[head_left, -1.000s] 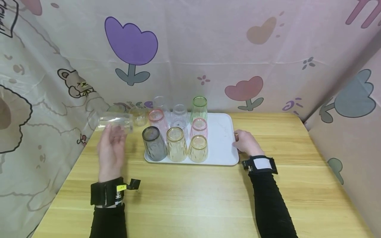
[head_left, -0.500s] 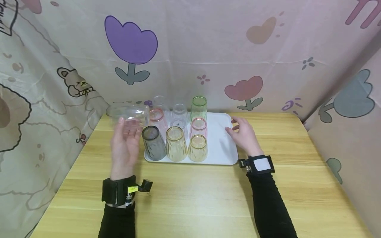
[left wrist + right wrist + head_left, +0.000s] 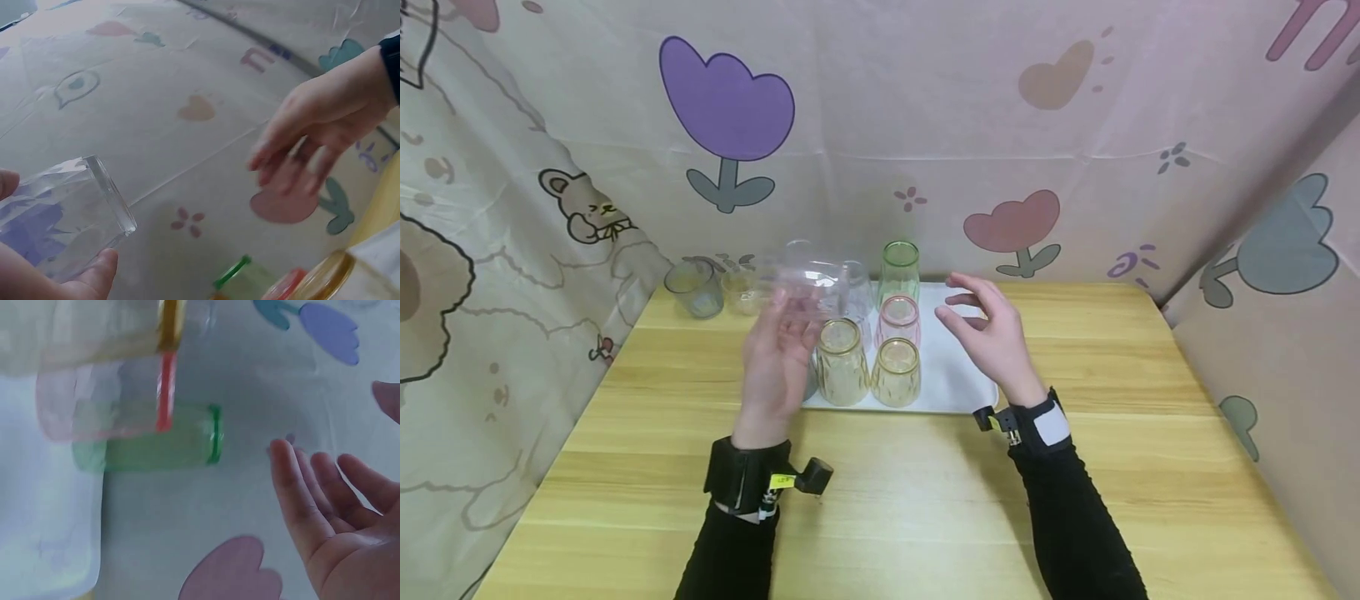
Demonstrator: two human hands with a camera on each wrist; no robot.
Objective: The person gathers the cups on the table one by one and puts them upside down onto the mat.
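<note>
Since a second ago the left hand [image 3: 775, 367] has carried the clear faceted tumbler [image 3: 808, 283] rightward, from beside the white rectangular tray [image 3: 958, 379] to above its left half, and the right hand [image 3: 992, 333] has lifted off the tray's right edge. That tumbler lies on its side in the air, long axis roughly level and running left to right; in the left wrist view its thick flat base [image 3: 111, 195] points toward the right hand. Fingers and thumb curl round its wall, holding it. The right hand hovers above the tray with fingers spread and loosely bent, gripping nothing, its palm turned toward the tumbler.

On the tray stand two amber tumblers [image 3: 841, 360], a pink one [image 3: 899, 320] and a green one [image 3: 901, 268] at the back. A grey tumbler [image 3: 696, 287] and a smaller pale one [image 3: 739, 289] stand on the wooden table [image 3: 880, 500] near the patterned curtain [image 3: 925, 125]. The left hand hides the tray's left end and whatever stands there. Which way the held tumbler's mouth faces is blurred in the head view.
</note>
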